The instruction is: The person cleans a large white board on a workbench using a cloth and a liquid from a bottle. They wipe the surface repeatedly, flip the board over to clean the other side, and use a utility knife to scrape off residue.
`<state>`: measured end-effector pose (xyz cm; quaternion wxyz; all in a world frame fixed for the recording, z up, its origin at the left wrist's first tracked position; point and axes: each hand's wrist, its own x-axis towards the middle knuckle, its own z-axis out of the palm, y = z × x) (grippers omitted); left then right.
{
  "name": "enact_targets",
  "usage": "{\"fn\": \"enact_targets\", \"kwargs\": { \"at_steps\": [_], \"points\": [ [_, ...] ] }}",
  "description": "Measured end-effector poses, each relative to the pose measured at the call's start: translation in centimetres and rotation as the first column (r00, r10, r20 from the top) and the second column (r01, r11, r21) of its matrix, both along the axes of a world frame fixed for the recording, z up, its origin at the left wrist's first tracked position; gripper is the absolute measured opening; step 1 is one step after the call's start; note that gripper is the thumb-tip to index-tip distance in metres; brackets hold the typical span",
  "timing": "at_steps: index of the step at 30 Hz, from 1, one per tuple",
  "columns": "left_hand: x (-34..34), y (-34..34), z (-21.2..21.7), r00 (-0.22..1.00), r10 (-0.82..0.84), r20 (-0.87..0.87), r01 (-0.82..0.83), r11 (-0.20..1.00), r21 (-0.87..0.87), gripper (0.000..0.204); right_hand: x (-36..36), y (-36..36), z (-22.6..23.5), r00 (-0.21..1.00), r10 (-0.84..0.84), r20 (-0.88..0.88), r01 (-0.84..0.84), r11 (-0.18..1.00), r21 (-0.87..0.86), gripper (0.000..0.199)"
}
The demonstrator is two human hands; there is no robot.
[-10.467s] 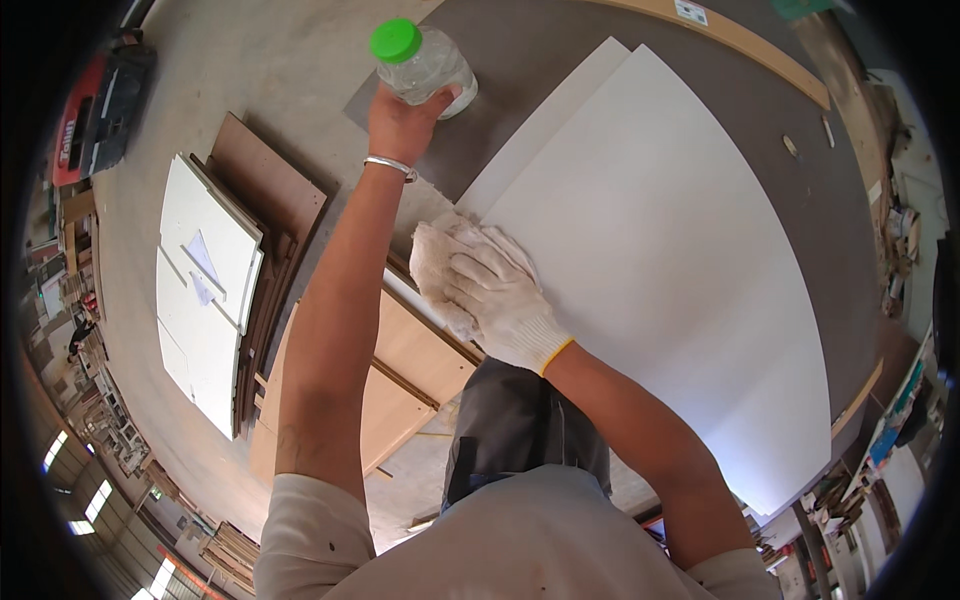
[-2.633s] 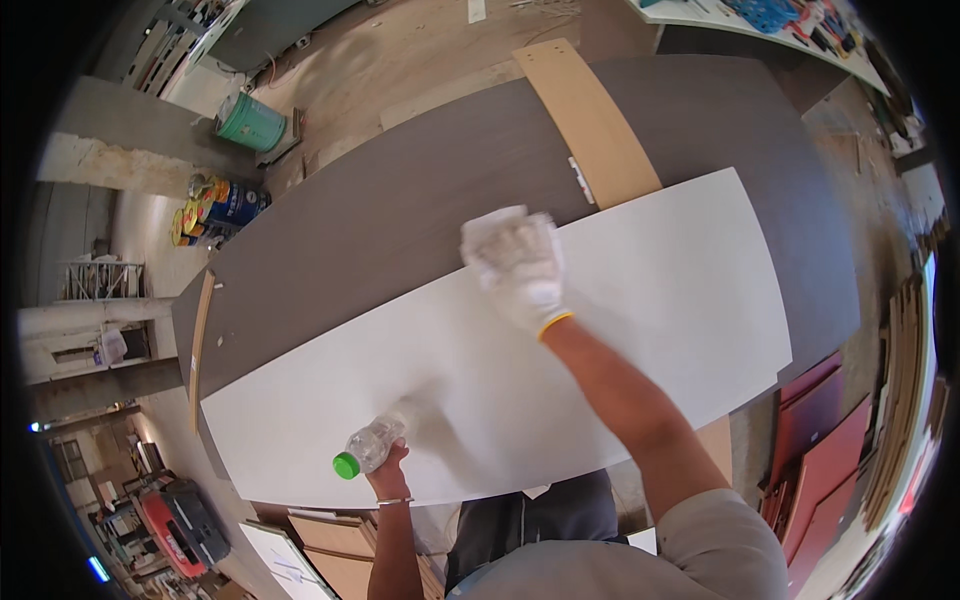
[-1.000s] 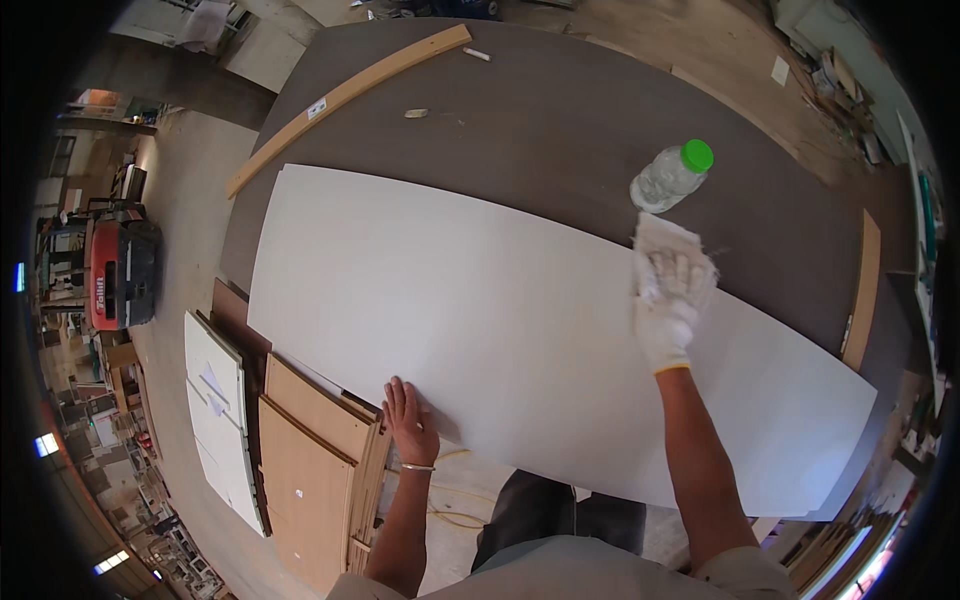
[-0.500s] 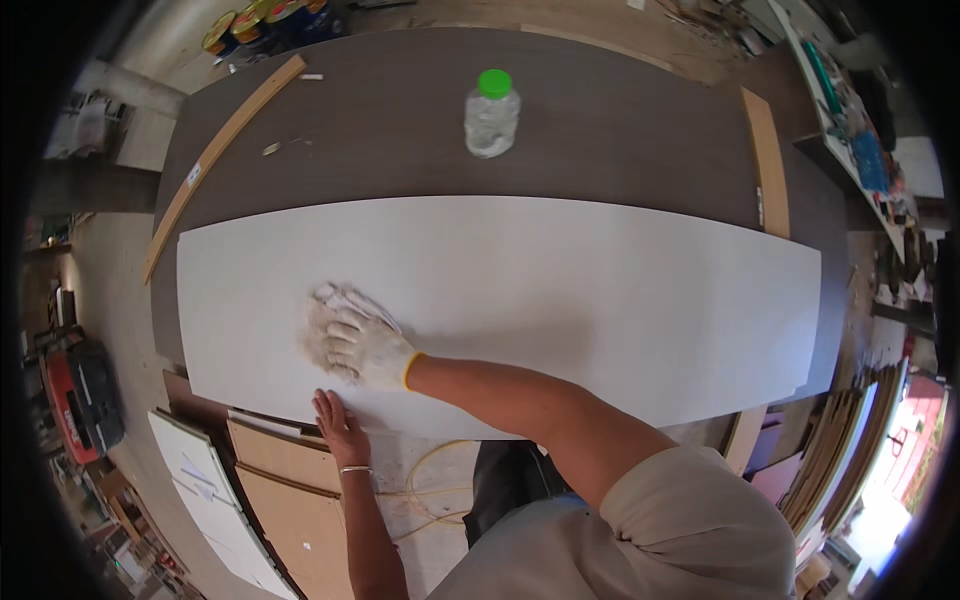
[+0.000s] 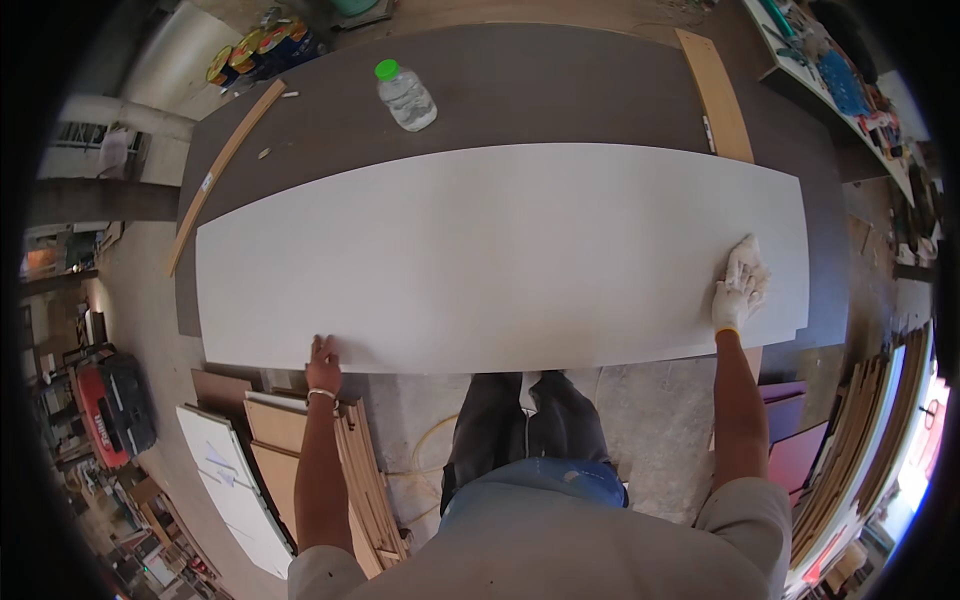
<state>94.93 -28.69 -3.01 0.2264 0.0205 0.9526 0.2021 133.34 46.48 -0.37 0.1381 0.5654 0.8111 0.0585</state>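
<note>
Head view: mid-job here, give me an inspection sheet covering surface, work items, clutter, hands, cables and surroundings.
Surface: dark tabletop, partly covered by a white panel.
Work items: whitish cloth on the panel near its right end.
Clutter: clear bottle with green cap, left wooden strip, right wooden strip and small pale pieces on the tabletop.
Hands: bare left hand at the panel's near edge; gloved right hand on the cloth.
Cables: yellow cord or hose on the floor.
Surroundings: stacked boards, red-and-black machine, cans.

The white board (image 5: 500, 260) offers passage between left hand (image 5: 323, 353) and right hand (image 5: 733, 303); a bottle (image 5: 408, 100) blocks far left, a plank (image 5: 716, 95) far right.
</note>
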Motion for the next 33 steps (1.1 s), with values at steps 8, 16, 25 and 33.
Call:
{"fn": "enact_targets", "kwargs": {
  "at_steps": [8,16,25,33],
  "points": [
    [28.4,11.1,3.5,0.976,-0.212,-0.041,0.212,0.977,-0.015,0.045,-18.3,-32.4,2.1,0.481,0.665,-0.571,-0.776,0.627,0.077,0.032],
    [34.5,7.2,4.4,1.0,0.0,-0.01,0.001,0.995,0.099,0.039,-22.8,-43.7,0.9,-0.203,0.736,-0.646,-0.978,-0.128,0.162,0.037],
    [30.3,-4.2,2.4,0.964,0.264,0.036,-0.266,0.944,0.196,0.036,-11.4,-31.4,0.5,0.06,0.979,-0.195,-0.985,0.09,0.149,0.051],
    [12.1,-1.9,2.5,0.882,-0.217,-0.419,0.303,0.941,0.15,0.048,-21.0,-52.7,3.3,0.192,0.756,-0.625,-0.954,0.294,0.063,0.042]
  ]
}}
